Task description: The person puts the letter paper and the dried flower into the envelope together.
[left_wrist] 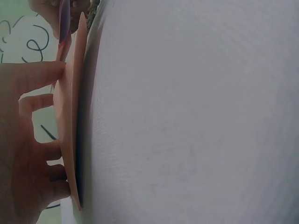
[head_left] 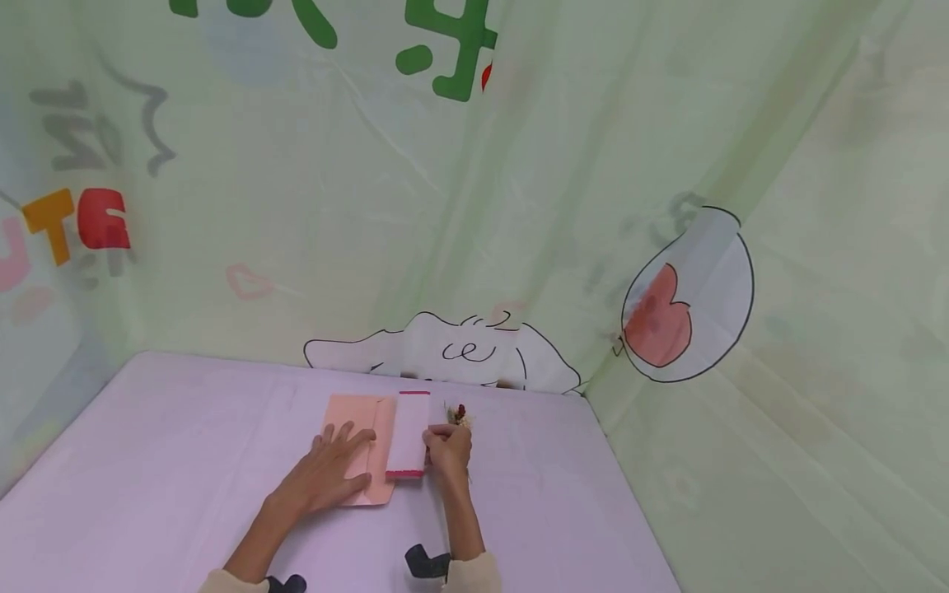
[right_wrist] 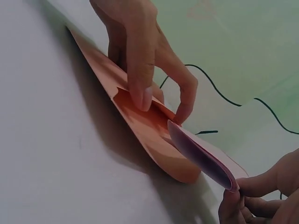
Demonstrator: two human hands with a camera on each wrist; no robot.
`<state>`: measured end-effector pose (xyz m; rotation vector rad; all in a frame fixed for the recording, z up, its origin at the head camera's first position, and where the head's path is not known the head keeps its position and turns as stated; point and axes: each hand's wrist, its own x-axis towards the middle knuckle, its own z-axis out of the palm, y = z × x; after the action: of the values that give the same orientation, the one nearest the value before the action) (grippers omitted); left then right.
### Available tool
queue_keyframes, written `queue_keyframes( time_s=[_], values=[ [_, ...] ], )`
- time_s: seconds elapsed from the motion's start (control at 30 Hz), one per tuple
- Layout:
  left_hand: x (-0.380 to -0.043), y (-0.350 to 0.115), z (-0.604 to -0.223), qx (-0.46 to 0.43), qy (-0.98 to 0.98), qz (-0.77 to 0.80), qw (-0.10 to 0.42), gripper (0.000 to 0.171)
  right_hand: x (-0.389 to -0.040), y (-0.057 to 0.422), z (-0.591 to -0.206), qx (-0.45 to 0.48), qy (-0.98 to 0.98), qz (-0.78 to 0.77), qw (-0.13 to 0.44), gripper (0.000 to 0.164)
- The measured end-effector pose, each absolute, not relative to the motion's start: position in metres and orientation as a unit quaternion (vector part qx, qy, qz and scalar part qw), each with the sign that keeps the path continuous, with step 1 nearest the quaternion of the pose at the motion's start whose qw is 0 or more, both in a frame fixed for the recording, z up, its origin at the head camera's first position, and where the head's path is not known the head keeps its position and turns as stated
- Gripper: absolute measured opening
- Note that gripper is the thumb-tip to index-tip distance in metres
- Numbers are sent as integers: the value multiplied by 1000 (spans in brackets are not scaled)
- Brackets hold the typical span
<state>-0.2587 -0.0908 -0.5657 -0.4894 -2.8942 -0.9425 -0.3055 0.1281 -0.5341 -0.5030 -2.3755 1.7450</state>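
Observation:
A salmon-pink envelope [head_left: 337, 408] lies on the table, its flap side toward the right. My left hand [head_left: 326, 473] rests on it with fingers spread; in the right wrist view its thumb and index finger touch the envelope [right_wrist: 180, 168] near the mouth, which gapes a little. Between thumb and fingers, my right hand [head_left: 450, 453] pinches the right edge of a folded pale-pink paper [head_left: 409, 432] with red-pink bands at its ends. The paper [right_wrist: 201, 156] is raised over the envelope's flap side, its left edge near the mouth.
A small bunch of dried flowers [head_left: 460, 414] with a dark red bloom lies just beyond my right hand. The pale lilac table [head_left: 185, 445] meets a printed pale-green curtain [head_left: 371, 206] at the back and right. Black straps [head_left: 426, 562] show at the wrists.

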Motion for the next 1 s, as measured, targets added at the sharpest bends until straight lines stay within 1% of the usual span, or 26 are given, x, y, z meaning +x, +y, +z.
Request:
queue_keyframes(
  time_s=[0.07,0.27,0.67,1.0],
  values=[
    [-259,-91,-567,-158,-939,-306,28,64,-306,123,-538,-165,-800,572,68,8],
    [-261,-92,-568,-159,-938,-305,29,66,-299,113,-541,-160,-825,538,69,6],
    [-260,-93,-569,-148,-939,-309,14,67,-299,105,-545,-137,-827,540,80,3],
    [-261,-94,-567,-154,-936,-316,13,65,-298,98,-543,-114,-837,531,71,4]
  ],
)
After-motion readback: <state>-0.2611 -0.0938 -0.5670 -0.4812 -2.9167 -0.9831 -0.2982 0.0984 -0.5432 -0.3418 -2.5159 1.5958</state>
